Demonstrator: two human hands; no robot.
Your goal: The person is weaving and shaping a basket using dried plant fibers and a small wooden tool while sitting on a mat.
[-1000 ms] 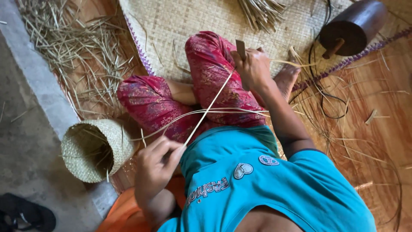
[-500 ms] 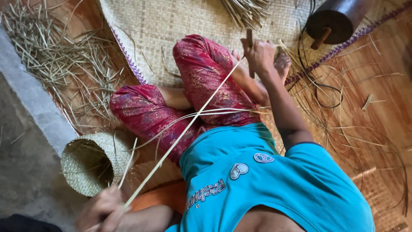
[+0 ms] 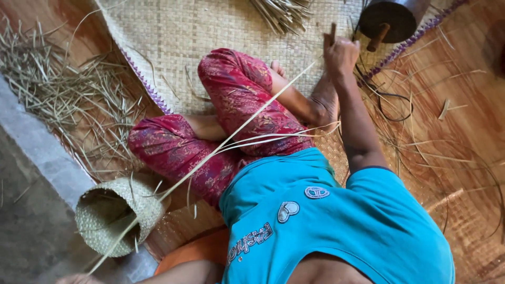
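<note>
My right hand is stretched out past my crossed legs in red patterned trousers. It is closed around a short dark wooden tool and pins the far end of a long pale reed strip. The strip runs taut and diagonal across my lap to the bottom left corner. There only a sliver of my left hand shows at the frame's edge, gripping the strip's near end. A few thinner split strands branch off over my thigh.
A small woven basket lies on its side by my left knee. I sit on a woven mat. Loose dry straw is piled at the left, a reed bundle and a dark round pot at the top.
My left hand has pulled the strip down and to the left, nearly out of the frame. My right hand has reached farther away, so the strip is stretched longer.
</note>
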